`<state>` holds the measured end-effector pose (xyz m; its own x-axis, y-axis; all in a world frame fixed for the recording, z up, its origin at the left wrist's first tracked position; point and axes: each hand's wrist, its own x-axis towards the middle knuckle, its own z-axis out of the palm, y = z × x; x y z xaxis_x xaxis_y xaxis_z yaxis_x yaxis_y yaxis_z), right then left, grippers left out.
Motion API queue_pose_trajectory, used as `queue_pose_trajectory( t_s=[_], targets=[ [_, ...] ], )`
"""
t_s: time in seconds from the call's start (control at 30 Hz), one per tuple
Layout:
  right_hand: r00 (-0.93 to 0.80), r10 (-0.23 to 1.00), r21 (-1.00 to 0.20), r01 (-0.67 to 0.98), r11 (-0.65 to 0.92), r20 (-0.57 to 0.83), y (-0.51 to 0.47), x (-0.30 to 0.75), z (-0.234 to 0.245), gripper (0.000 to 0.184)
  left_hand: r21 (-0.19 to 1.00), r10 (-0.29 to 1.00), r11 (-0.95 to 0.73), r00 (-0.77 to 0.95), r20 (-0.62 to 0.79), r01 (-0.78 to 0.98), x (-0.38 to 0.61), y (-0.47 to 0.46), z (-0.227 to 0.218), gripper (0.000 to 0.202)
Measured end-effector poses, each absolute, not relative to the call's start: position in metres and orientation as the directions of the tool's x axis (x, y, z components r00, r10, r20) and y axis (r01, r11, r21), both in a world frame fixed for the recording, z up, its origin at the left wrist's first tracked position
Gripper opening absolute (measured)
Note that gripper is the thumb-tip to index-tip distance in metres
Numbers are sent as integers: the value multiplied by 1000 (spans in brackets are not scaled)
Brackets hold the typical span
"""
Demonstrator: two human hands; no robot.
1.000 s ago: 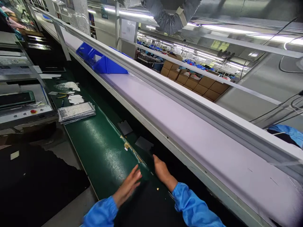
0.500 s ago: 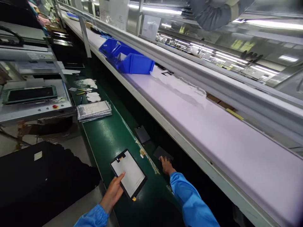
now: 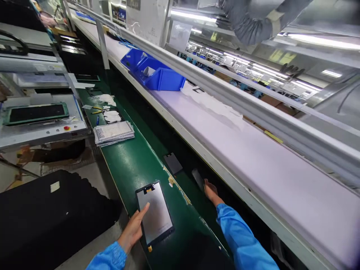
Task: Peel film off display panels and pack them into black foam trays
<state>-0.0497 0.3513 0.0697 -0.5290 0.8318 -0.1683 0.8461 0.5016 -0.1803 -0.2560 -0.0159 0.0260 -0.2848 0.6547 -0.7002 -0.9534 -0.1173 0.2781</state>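
Observation:
A tablet display panel (image 3: 158,219) with a silvery back, dark edges and a small orange flex piece is gripped along its left side by my left hand (image 3: 134,226), thumb on top. It is held over the green bench (image 3: 120,165). Across the bench edge, my right hand (image 3: 211,189) has its fingers closed on another dark display panel (image 3: 198,179), tilted up above the dark green lower strip. One more grey panel (image 3: 173,163) lies flat on that strip, a little further away.
Stacked white patterned sheets (image 3: 114,133) lie further along the bench, with yellow-handled pliers (image 3: 97,110) beyond. Blue bins (image 3: 168,78) stand on the white shelf (image 3: 225,150) at right. A machine with a red button (image 3: 66,128) is at left. The bench edge is chipped.
My right hand has lifted its panel from lying flat to a steep tilt. My left hand has turned its panel more upright in view, and its back reflects less light.

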Motion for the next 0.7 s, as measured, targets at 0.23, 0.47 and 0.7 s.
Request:
queue_pose_trajectory(
  t_s=[0.23, 0.47, 0.7],
  targets=[
    [-695, 717, -707, 535, 463, -56, 210, -55, 164, 34, 295, 840, -19, -175, -514, -955, -241, -14, 85, 31],
    [-489, 871, -960, 266, 91, -52, 42, -34, 155, 44, 429, 877, 165, -67, -475, -888, -221, -49, 117, 37],
    [-148, 988, -966, 251, 69, 32, -55, 19, 123, 62, 487, 866, 403, 149, -478, -775, -159, -67, 123, 42]
  ],
)
